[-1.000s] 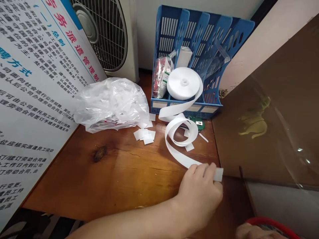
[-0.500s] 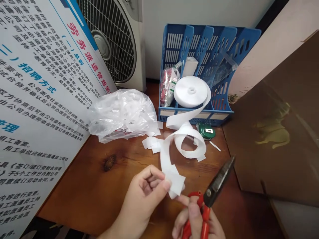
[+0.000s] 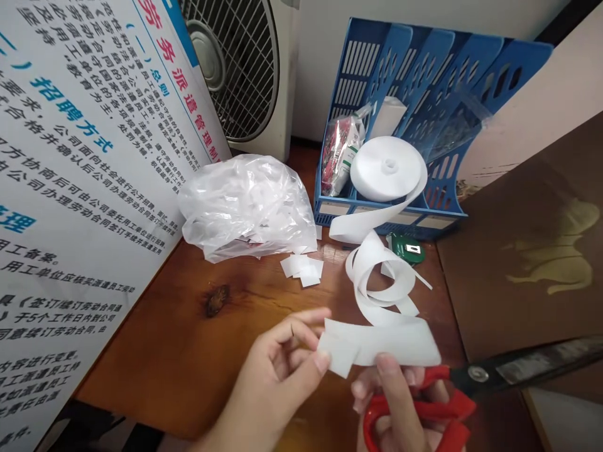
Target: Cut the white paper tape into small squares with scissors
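Between its thumb and fingers, my left hand [image 3: 282, 370] pinches a small cut white piece [image 3: 338, 356]; whether it is one layer or several is hard to tell. My right hand [image 3: 398, 402] has red-handled scissors [image 3: 478, 375] in its grip, the dark blades pointing right. The thumb of that hand also presses on a white strip [image 3: 400, 339], whose left end lies behind the cut piece. From there the strip curls back in loops [image 3: 360, 276] on the wooden table [image 3: 188, 358], towards a white roll [image 3: 386, 166].
The roll rests in a blue file rack [image 3: 396, 63]. A clear plastic bag [image 3: 245, 207] of white pieces lies left of it, with several cut pieces [image 3: 304, 269] in front. A green tape measure [image 3: 406, 248], a fan [image 3: 235, 69], a printed board [image 3: 94, 188] and a brown panel [image 3: 532, 251] surround the table.
My right hand has taken hold of the strip and swung the scissors to point right. The strip now lies crosswise between my hands. The view has shifted slightly.
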{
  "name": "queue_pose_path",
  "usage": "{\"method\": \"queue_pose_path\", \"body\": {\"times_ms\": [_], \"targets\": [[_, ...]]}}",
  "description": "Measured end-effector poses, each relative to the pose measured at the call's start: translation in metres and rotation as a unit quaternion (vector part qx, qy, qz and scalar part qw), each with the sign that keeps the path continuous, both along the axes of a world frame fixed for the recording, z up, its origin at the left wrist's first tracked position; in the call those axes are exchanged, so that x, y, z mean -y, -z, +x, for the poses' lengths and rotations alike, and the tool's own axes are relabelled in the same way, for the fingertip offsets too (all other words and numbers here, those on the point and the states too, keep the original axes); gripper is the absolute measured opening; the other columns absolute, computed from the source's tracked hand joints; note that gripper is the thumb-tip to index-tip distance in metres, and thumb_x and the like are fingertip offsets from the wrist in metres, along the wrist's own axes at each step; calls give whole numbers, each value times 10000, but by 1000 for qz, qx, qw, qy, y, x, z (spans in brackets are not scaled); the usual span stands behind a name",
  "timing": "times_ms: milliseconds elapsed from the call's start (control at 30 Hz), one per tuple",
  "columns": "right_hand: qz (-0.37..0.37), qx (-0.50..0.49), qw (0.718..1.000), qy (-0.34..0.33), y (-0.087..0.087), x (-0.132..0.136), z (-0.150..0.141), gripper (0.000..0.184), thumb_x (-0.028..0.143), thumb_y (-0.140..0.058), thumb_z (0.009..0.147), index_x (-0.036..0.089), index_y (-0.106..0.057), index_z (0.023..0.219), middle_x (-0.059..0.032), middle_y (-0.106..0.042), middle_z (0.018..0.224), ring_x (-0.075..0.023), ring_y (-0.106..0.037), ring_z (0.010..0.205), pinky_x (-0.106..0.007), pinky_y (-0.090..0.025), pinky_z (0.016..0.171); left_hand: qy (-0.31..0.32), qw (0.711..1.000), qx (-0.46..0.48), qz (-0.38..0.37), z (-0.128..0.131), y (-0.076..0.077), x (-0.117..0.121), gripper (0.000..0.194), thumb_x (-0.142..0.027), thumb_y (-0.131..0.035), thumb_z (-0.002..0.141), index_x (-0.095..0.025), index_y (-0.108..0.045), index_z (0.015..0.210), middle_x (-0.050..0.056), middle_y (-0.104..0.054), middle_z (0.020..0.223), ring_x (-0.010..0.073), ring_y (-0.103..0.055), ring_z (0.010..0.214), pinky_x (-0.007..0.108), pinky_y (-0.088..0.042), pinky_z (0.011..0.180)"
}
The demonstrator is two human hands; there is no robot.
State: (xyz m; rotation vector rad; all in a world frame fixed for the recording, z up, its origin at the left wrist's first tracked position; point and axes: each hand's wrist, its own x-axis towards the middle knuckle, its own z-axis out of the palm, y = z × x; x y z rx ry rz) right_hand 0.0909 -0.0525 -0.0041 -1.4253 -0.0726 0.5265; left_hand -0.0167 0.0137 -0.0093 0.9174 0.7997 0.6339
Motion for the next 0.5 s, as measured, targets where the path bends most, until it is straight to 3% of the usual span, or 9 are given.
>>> {"method": "queue_pose_path", "body": {"times_ms": [33, 67, 167, 267, 333, 433, 500], "targets": [[1, 18, 1000, -4, 0, 0, 7, 512, 374, -838, 725, 198, -362, 792, 109, -497, 541, -73, -528, 391, -151, -406, 378, 25, 999, -21, 39, -6, -4, -7, 167, -268, -729, 916, -181, -624, 819, 81, -527, 1492, 217, -590, 1267, 274, -506, 970], [-5, 31, 999, -11, 2, 0, 13, 497, 357, -834, 725, 195, -369, 786, 109, -481, 542, -70, -519, 383, -154, -397, 373, 57, 995, -38, 68, -12, -7, -13, 163, -254, -744, 898, -182, -635, 799, 77, -479, 1542, 246, -530, 1354, 296, -494, 1009], [-14, 27, 999, -38, 12, 8, 24, 481, 321, -838, 713, 187, -382, 779, 112, -453, 548, -55, -494, 358, -164, -360, 404, 139, 985, -61, 88, -22, -13, -29, 133, -228, -755, 876, -185, -663, 791, 77, -484, 1544, 277, -508, 1392, 355, -483, 1055], [-8, -14, 997, -82, 21, 16, 27, 550, 333, -868, 670, 194, -349, 787, 118, -451, 541, -44, -453, 328, -167, -297, 420, 197, 978, -51, 47, -17, -11, -36, 154, -243, -771, 856, -166, -659, 786, 107, -593, 1435, 256, -669, 1179, 345, -531, 954], [-9, -32, 993, -110, 24, 20, 27, 564, 358, -859, 692, 203, -329, 804, 121, -439, 507, -40, -421, 323, -159, -275, 424, 220, 974, -42, 19, -11, -8, -37, 176, -252, -782, 841, -155, -644, 792, 116, -717, 1221, 206, -720, 963, 297, -539, 830], [-6, -23, 991, -130, 26, 22, 27, 537, 370, -823, 746, 209, -317, 821, 124, -441, 507, -40, -410, 336, -151, -288, 428, 229, 972, -50, -4, -4, -4, -37, 188, -223, -805, 801, -148, -633, 793, 65, -758, 875, 132, -658, 724, 217, -474, 662], [1, -2, 993, -121, 27, 22, 26, 501, 356, -800, 766, 204, -325, 818, 117, -470, 539, -45, -444, 360, -159, -327, 442, 223, 973, -63, -10, -2, -2, -36, 183, -208, -804, 791, -144, -633, 781, 32, -729, 773, 100, -605, 641, 189, -432, 601]]}}
